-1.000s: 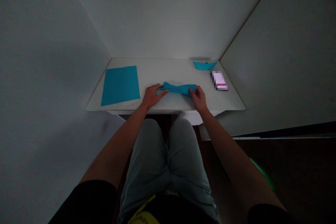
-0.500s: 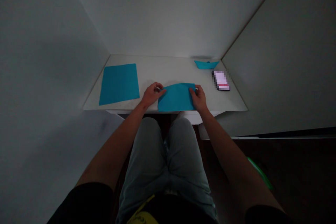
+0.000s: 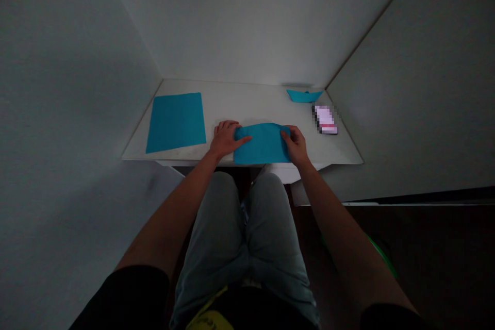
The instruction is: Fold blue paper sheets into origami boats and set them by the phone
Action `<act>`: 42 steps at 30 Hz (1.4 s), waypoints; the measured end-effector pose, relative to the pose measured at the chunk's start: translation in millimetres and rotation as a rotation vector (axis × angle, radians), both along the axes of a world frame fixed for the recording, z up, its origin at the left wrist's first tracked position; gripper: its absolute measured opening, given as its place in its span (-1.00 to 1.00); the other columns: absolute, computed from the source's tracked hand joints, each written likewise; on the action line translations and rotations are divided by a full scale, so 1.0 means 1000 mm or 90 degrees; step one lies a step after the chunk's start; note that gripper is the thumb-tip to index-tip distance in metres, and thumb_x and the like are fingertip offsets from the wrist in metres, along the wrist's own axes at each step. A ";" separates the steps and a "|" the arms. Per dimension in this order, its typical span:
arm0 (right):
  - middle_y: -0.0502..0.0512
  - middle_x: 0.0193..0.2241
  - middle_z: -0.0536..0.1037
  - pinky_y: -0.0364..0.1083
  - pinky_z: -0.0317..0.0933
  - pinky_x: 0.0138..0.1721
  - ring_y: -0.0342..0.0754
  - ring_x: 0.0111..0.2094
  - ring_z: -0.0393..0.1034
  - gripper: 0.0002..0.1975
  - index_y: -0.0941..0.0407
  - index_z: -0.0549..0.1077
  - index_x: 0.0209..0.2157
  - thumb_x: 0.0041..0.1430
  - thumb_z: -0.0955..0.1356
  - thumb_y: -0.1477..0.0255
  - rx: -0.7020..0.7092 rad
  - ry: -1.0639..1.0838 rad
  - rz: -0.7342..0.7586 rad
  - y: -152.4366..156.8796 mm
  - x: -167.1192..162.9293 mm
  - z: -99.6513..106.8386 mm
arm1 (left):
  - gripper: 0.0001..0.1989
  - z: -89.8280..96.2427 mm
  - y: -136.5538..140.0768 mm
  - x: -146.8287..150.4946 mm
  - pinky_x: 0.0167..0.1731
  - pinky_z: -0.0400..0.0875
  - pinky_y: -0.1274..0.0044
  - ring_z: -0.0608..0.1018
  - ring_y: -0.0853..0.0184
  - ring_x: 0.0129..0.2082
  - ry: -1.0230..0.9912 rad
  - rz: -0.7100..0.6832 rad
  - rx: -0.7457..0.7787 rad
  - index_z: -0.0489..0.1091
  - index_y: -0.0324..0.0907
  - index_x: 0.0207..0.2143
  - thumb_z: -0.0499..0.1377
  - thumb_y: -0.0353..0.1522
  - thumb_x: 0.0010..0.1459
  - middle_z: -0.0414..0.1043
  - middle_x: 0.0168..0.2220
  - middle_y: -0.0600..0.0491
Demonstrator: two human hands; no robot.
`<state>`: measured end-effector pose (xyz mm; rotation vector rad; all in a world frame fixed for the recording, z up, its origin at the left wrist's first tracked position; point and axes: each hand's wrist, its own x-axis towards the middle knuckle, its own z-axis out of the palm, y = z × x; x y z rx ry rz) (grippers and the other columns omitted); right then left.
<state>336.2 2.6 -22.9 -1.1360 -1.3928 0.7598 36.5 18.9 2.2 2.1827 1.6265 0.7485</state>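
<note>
A folded sheet of blue paper (image 3: pixel 263 147) lies at the front edge of the white table, its far edge bowed up a little. My left hand (image 3: pixel 225 139) rests at the paper's left end, fingers stretched out over the tabletop and the thumb lying on the paper. At the right end, my right hand (image 3: pixel 296 144) pinches the paper's far corner, thumb on top and curled fingers behind.
To the left lies a flat blue sheet of paper (image 3: pixel 176 122). A blue paper boat (image 3: pixel 304 96) stands at the back right of the table (image 3: pixel 240 100), with a phone (image 3: pixel 325 119) in front of it. Walls close in the table's back and sides.
My left hand has gone from curled fingers at the paper's left corner to lying flatter, its thumb further onto the paper. The paper and right hand have shifted slightly right.
</note>
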 end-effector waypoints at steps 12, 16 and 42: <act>0.02 -0.36 0.56 -0.01 0.28 -0.30 0.02 -0.35 0.39 -0.62 0.04 0.53 -0.13 0.19 0.47 0.06 -0.078 -0.189 0.006 -0.004 -0.013 0.006 | -0.64 -0.013 0.013 -0.010 -0.21 0.40 0.40 0.54 0.25 -0.29 -0.264 0.073 -0.025 0.47 -0.07 0.05 0.41 -0.24 0.25 0.54 -0.26 0.09; 0.01 -0.39 0.53 0.00 0.29 -0.27 0.03 -0.35 0.37 -0.63 0.05 0.52 -0.15 0.24 0.41 0.04 -0.064 -0.173 -0.041 -0.004 -0.012 0.008 | -0.32 -0.020 0.016 -0.009 -0.26 0.41 0.44 0.55 0.30 -0.32 -0.311 0.084 -0.030 0.37 -0.07 0.26 0.49 -0.26 0.14 0.52 -0.25 0.11; 0.10 -0.12 0.66 0.11 0.47 -0.07 0.11 -0.15 0.54 -0.32 -0.04 0.43 0.18 0.13 0.53 -0.03 -0.091 -0.007 0.041 0.001 -0.006 -0.001 | -0.85 -0.013 0.012 -0.011 -0.14 0.52 0.40 0.59 0.24 -0.27 -0.290 0.005 -0.058 0.54 -0.11 -0.21 0.26 -0.31 0.16 0.57 -0.32 0.07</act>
